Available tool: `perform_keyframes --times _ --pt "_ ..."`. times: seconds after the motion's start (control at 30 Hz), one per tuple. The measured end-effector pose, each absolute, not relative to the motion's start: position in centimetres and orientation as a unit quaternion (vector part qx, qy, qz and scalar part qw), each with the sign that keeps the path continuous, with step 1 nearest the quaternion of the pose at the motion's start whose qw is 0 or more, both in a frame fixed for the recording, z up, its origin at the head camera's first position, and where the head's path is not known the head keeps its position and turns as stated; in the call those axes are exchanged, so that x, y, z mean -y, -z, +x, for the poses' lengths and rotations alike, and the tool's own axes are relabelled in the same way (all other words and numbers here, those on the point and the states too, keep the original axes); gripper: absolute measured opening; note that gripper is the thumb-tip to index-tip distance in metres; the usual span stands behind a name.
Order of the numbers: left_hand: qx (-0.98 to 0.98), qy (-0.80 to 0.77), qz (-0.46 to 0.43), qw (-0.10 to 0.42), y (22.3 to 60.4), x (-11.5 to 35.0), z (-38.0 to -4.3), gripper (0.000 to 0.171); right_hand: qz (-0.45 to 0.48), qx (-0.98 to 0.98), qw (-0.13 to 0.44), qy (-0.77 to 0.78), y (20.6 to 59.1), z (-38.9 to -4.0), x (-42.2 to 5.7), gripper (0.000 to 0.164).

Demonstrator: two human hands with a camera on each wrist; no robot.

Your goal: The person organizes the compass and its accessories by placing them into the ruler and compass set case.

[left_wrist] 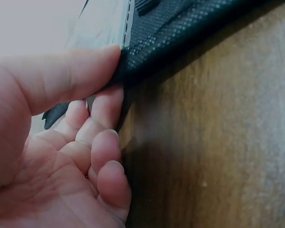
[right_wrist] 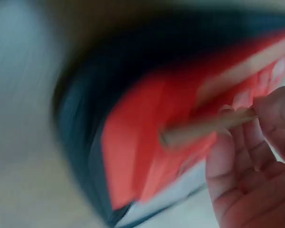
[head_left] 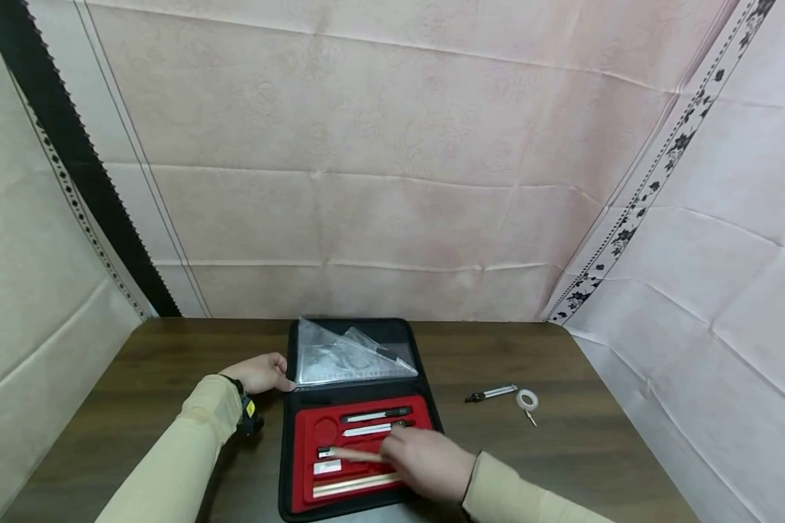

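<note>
A black zip case (head_left: 286, 465) lies open on the table, its lower half fitted with a red tray (head_left: 306, 436). My left hand (head_left: 262, 372) pinches the case's left edge near the fold; in the left wrist view the thumb lies on top of the dark textured edge (left_wrist: 147, 57). Over the tray, my right hand (head_left: 428, 461) holds a plain wooden pencil (head_left: 356, 455) in its fingers. That pencil (right_wrist: 194, 133) is blurred in the right wrist view. Two more wooden pencils (head_left: 353, 485) lie in the tray below a white eraser (head_left: 327, 467).
Clear plastic set squares (head_left: 349, 363) sit in the lid pocket. Slim black and silver tools (head_left: 376, 416) lie in the tray's upper slots. Right of the case are a black and silver drawing tool (head_left: 490, 393) and a white ring (head_left: 527, 392). White cloth (head_left: 392, 218) hangs behind the table.
</note>
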State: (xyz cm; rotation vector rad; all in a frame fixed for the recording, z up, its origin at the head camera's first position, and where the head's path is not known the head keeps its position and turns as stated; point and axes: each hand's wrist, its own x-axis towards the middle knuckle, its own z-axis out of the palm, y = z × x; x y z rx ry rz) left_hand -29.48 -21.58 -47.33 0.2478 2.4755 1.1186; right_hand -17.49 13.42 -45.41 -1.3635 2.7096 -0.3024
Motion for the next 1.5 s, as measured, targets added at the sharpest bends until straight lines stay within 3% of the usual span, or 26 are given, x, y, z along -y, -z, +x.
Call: perform_keyframes --times 0.13,0.43,0.6,0.93,1.5 --pt "-0.877 -0.423 0.112 0.200 47.4 21.4 -29.5 0.030 -0.475 -0.874 0.057 0.088 46.5 -16.6 -12.2 0.015" --pt "-0.846 -0.453 0.132 0.247 48.0 21.5 -29.3 0.030 -0.481 -0.870 0.047 0.094 47.2 -16.2 -12.2 0.013" --pt "-0.863 -0.434 0.113 0.230 48.2 21.4 -29.5 0.031 -0.488 -0.868 0.023 0.088 47.2 -16.3 -12.4 0.014" --pt "-0.893 -0.423 0.059 0.143 49.1 20.8 -30.0 0.041 -0.455 -0.883 0.018 0.112 47.8 -16.6 -12.3 0.012" --pt "-0.884 -0.432 0.059 0.170 48.2 19.6 -30.8 0.043 -0.452 -0.882 0.004 0.134 47.8 -16.2 -12.2 0.017"
